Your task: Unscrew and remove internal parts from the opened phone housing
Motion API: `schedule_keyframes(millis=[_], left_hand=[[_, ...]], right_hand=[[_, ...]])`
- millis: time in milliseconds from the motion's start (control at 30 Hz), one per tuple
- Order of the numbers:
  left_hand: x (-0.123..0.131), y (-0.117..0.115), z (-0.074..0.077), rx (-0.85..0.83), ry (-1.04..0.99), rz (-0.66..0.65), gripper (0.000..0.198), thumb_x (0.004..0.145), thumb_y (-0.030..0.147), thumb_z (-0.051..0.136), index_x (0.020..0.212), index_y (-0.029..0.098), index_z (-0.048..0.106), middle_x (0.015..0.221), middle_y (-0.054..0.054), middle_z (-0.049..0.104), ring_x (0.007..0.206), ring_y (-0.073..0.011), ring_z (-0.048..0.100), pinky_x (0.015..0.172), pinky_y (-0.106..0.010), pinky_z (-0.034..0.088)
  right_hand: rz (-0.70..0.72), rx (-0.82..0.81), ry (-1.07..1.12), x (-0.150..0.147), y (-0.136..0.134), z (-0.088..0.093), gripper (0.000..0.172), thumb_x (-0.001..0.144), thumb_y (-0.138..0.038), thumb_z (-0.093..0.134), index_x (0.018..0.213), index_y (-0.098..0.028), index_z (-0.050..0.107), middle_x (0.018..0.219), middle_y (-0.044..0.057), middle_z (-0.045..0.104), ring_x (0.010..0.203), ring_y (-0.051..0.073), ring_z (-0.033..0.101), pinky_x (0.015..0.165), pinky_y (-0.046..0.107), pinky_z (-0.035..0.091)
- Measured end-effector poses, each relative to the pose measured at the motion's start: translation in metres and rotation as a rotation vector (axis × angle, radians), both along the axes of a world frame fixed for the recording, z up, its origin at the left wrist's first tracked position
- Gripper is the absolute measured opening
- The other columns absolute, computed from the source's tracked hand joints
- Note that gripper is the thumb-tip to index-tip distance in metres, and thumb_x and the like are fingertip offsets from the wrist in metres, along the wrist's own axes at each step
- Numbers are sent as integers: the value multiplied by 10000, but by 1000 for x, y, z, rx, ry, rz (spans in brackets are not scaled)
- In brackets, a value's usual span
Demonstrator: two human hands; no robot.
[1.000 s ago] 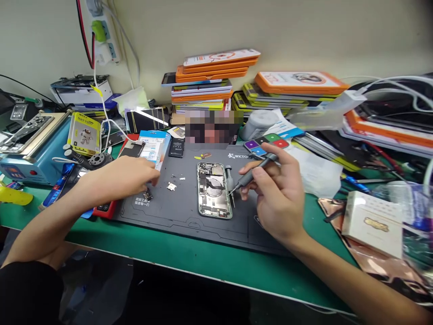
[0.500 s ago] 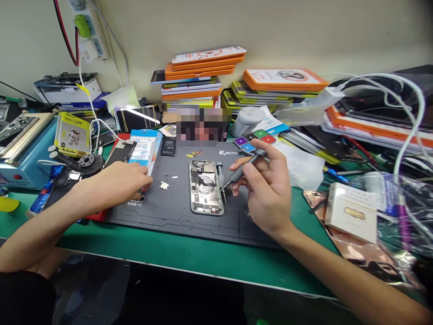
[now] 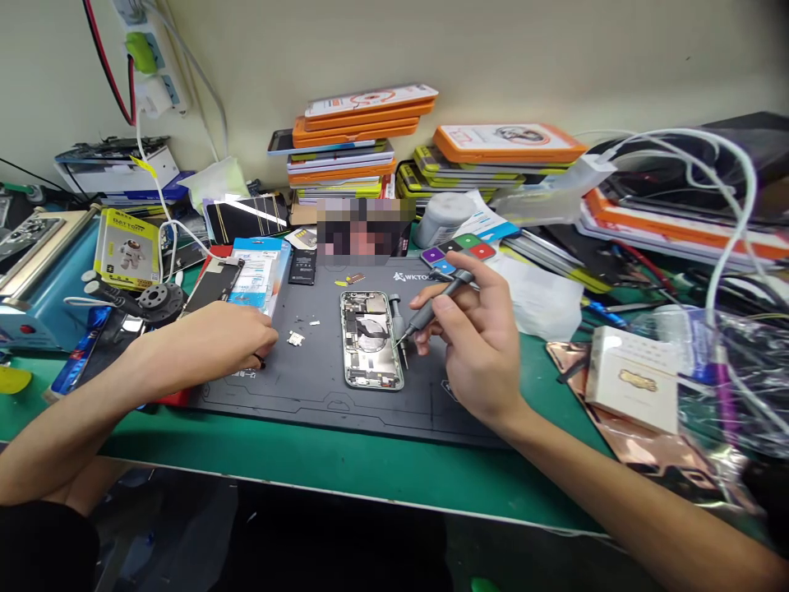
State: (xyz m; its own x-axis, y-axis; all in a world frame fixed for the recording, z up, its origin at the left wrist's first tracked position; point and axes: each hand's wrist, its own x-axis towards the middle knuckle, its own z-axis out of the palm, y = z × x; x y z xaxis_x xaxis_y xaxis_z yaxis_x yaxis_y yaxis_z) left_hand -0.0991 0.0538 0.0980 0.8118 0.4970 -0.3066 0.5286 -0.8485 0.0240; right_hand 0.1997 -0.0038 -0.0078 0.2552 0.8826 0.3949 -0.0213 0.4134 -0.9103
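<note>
In my right hand (image 3: 484,345) is a slim grey screwdriver (image 3: 435,308), slanting down with its tip near the right edge of an opened phone (image 3: 372,362). The phone lies on a dark work mat (image 3: 296,374), its inner parts exposed. Beside it, partly behind my right fingers, lies a second grey screwdriver (image 3: 396,306). My left hand (image 3: 231,337) is closed low over the mat's left side; a small dark piece shows under its fingertips, too hidden to name. Small metal parts (image 3: 297,338) lie between that hand and the phone.
A black phone battery (image 3: 302,267) lies at the mat's back edge, left of a blurred patch. Stacked orange boxes (image 3: 357,127) stand against the wall. On the right are a white box (image 3: 634,378) and white cables (image 3: 749,205); a blue machine (image 3: 55,300) stands left.
The whole view has shifted slightly, so most things sit a little further left. The dark piece under my left fingers shows less than before. My right hand keeps its hold on the screwdriver.
</note>
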Motion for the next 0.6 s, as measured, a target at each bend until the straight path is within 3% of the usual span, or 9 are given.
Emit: schedule_keyframes(millis=[133,267,400,600], left_hand=[[15,-9,0,-117,-129,-23,91,949,196,685,859,202,694,775,22,693,675,-147,630,573,-264,346],[34,-20,-15,-189,-207,-1,31,948,239,721,943,209,727,855,16,739,780,-156,698,617,-255,408],[43,-29,-32,-126,-260,-23,57,961,194,693,925,192,736,894,4,738,826,-171,700,680,-271,447],[45,-37,-42,-66,-360,-100,134,1015,243,638,945,197,742,874,-1,731,818,-166,685,725,-276,464]], right_hand=[[16,13,-37,1,1,-1,403,992,-272,600,1387,-332,544,929,18,686,516,123,558,389,251,523],[5,-9,-15,2,0,-1,402,979,-286,620,1373,-340,559,929,11,688,524,124,556,394,247,521],[7,-16,-6,2,0,-1,393,972,-289,630,1357,-345,571,929,12,694,526,129,554,395,257,518],[5,-4,-56,2,0,0,405,986,-312,610,1385,-348,549,923,11,685,518,127,554,401,259,531]])
